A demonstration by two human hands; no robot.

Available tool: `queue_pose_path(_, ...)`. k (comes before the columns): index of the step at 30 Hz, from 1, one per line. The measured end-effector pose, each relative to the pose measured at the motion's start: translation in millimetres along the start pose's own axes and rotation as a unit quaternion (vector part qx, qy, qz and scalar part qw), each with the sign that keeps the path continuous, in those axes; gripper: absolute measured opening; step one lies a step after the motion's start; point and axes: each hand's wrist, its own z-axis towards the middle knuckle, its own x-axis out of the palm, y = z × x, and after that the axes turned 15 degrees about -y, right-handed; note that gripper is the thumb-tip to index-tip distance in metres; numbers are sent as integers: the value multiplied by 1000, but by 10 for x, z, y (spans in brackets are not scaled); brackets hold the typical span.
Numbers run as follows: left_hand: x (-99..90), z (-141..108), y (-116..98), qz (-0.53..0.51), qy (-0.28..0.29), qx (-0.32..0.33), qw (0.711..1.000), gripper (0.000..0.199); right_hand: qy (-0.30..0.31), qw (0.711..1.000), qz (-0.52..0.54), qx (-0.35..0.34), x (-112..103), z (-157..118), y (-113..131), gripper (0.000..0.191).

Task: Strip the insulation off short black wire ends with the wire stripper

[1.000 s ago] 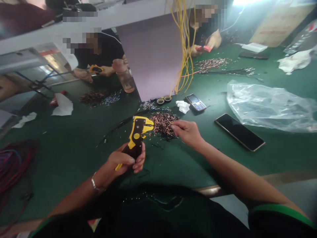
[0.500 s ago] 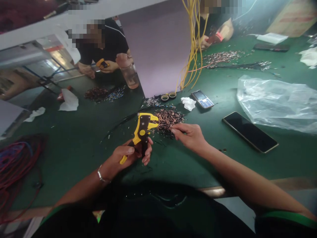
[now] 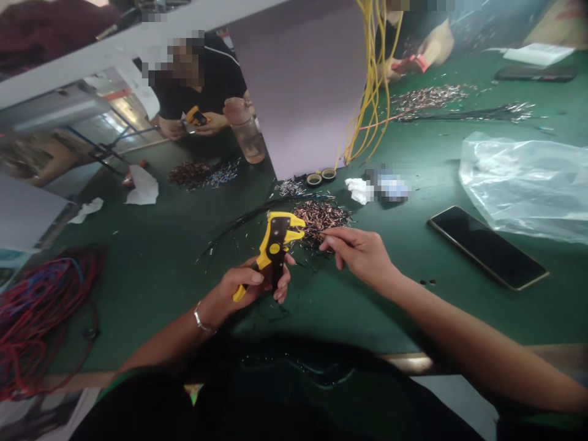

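My left hand [image 3: 257, 282] is wrapped round the handles of a yellow and black wire stripper [image 3: 274, 248], whose jaws point right. Fingers of my right hand [image 3: 353, 248] are pinched together just right of the jaws, over a pile of short copper-coloured and black wire pieces [image 3: 321, 219]. What they pinch is too small to make out. Dark wires [image 3: 239, 222] lie to the left of the pile, behind the tool.
A black smartphone [image 3: 487, 247] and a clear plastic bag [image 3: 523, 184] lie at right. Red and blue cable coils [image 3: 46, 312] sit at left. Behind are a bottle [image 3: 248, 135], tape rolls [image 3: 321, 177], hanging yellow wires [image 3: 367, 92] and two people's hands.
The whole view has shifted, so things appear farther right. My right hand's fingers are curled a little differently near the jaws. My left hand keeps its hold on the wire stripper.
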Motion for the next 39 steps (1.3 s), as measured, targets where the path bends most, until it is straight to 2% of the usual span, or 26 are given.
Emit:
queue_pose_path(8, -13, 37, 35, -9, -6, -8, 1000, 62, 49, 999, 6, -14, 44, -35, -12, 22)
queue_pose_path(12, -8, 39, 45, -18, -16, -18, 1000, 64, 66, 997, 18, 32, 60, -51, 3, 12)
queue_pose_path(17, -14, 38, 55, -29, -10, -33, 999, 65, 47, 996, -25, 67, 85, -81, 3, 13)
queue_pose_path(21, -6, 39, 72, -18, -8, -19, 1000, 64, 32, 996, -31, 78, 111, -128, 3, 16)
queue_pose_path(23, 15, 34, 85, -8, -11, -9, 1000, 63, 23, 998, -34, 54, 118, -156, 12, 16)
queue_pose_path(29, 78, 6, 150, 19, -14, 0, 1000, 62, -39, 993, -71, -90, 125, -246, 61, 20)
queue_pose_path(35, 60, 14, 225, 21, 14, -11, 1000, 61, -37, 975, -98, -197, 142, -307, 96, 25)
queue_pose_path(39, 41, 25, 250, 25, 24, -24, 999, 59, -38, 965, -96, -240, 146, -340, 128, 26)
